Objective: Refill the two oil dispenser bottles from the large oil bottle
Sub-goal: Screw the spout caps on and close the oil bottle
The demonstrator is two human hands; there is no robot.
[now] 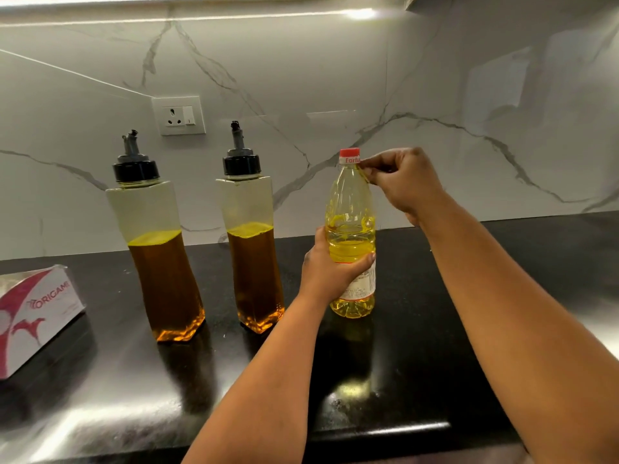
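Head view, single frame. Item: glossy black stone countertop (418, 380), backed by a white marble-veined wall (335, 78) carrying a white socket-and-switch plate (178, 115). Item: clear plastic large oil bottle (351, 236) with pale yellow oil, red screw cap (349, 153) in place, white label low on its body; stands upright on the countertop, right of centre, oil level roughly at mid-height. Item: left hand (326, 266), wrapped around the bottle's middle, thumb across the front, holding it firm. Item: right hand (400, 182), fingers curled, fingertips pinching at the bottle's neck just under the cap, beside the red-lettered seal band. Item: left square clear plastic dispenser bottle (157, 256), black collar and grey pour spout, holding dark amber oil to a little over half; upright, well left of the large bottle. Item: right square clear plastic dispenser bottle (253, 249), same build, similar fill, upright between its twin and the large bottle, just beside the left forearm. Item: white and magenta cardboard tissue box (37, 313), printed "ORIGAMI", at the countertop's left edge.
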